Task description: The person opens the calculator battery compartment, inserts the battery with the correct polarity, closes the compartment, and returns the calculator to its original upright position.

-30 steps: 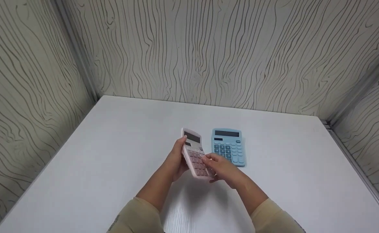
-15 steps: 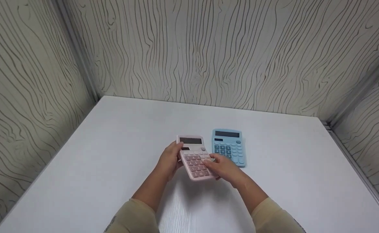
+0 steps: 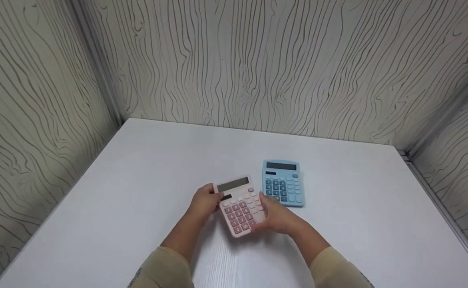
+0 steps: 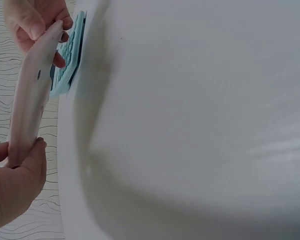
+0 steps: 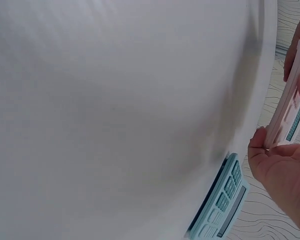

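A pink calculator [image 3: 239, 208] is held between both hands above the table, its keys and dark display facing up and its top tilted to the left. At its upper left edge, my left hand [image 3: 204, 203] pinches it, thumb on the face. My right hand [image 3: 278, 216] grips the lower right side, fingers along the edge. The left wrist view shows the pink calculator [image 4: 30, 95] edge-on, clear of the tabletop. Behind my right hand a light blue calculator [image 3: 283, 182] lies flat, face up; its lower left corner is partly covered by that hand.
The white table [image 3: 146, 168] reaches to a patterned back wall [image 3: 241, 64] with wavy grain lines. Side walls with grey metal corner posts [image 3: 94, 64] stand at left and right.
The pink calculator has turned from a steep sideways tilt to facing up, and moved nearer the body. My left hand has come down with it; my right hand has shifted along its edge.
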Tool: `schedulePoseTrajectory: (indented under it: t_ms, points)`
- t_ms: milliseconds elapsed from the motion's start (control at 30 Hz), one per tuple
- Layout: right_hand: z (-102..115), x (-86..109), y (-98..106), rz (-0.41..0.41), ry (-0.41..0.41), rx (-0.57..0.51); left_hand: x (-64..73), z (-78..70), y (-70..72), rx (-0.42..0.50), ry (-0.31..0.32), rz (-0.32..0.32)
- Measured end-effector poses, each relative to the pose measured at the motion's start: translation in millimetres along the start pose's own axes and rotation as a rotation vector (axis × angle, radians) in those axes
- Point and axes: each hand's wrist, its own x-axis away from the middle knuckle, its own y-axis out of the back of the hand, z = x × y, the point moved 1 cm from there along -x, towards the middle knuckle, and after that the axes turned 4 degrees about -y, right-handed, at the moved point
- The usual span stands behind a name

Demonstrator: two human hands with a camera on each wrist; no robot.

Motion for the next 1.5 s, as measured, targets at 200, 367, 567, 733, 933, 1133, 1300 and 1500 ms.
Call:
schedulePoseTrajectory:
  t_ms: [200, 367, 567, 733, 933, 1133, 1300, 1500]
  points:
    - [-4.9, 3.0, -5.3, 0.041, 0.034, 0.114, -1.1, 8.8, 1.6, -0.134, 0.029, 0.011]
    - [-7.2, 2.8, -10.7, 0.057, 0.050, 0.144, -2.3, 15.1, 2.0, -0.231, 0.025, 0.015]
    - [-5.4, 1.9, -15.0, 0.033, 0.039, 0.203, -3.4, 18.9, 3.2, -0.307, 0.018, -0.007]
    - [-8.4, 0.4, -17.9, 0.005, 0.056, 0.233, -3.8, 20.7, 3.0, -0.349, 0.003, 0.005]
    - [-8.3, 1.4, -18.8, -0.012, 0.041, 0.255, -7.5, 24.7, 2.2, -0.386, -0.007, 0.008]
    - [-8.3, 2.8, -19.7, -0.015, 0.015, 0.278, -8.0, 25.4, 2.5, -0.437, -0.008, 0.027]
    - [-5.5, 3.9, -21.6, -0.016, -0.024, 0.311, -7.1, 23.1, 3.8, -0.476, -0.017, 0.046]
    - [-3.7, 5.9, -14.3, 0.011, -0.009, 0.334, -6.9, 20.2, 7.7, -0.484, -0.017, 0.066]
